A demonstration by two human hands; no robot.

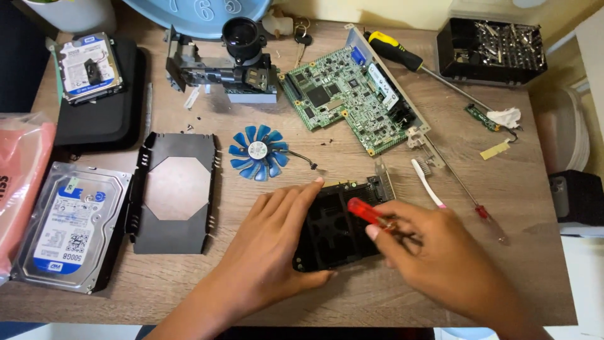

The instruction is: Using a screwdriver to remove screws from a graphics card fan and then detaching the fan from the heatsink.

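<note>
Wooden surface (377, 277), crowded with computer parts. Near the middle, the left hand (277, 236) lies spread flat, fingers pressing the left edge of a black card (336, 230). The right hand (434, 249) pinches a red-handled screwdriver (368, 213) over that card. Just beyond lies a blue fan (258, 151), farther off a green circuit board (349, 94). A black bracket (176, 192) and a hard drive (69, 226) lie left.

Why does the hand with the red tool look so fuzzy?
Head view: the right hand and its red-handled screwdriver are smeared by motion blur; the left hand on the black plastic card housing is only slightly soft; the blue plastic fan looks sharp, under even light with soft shadows.
</note>
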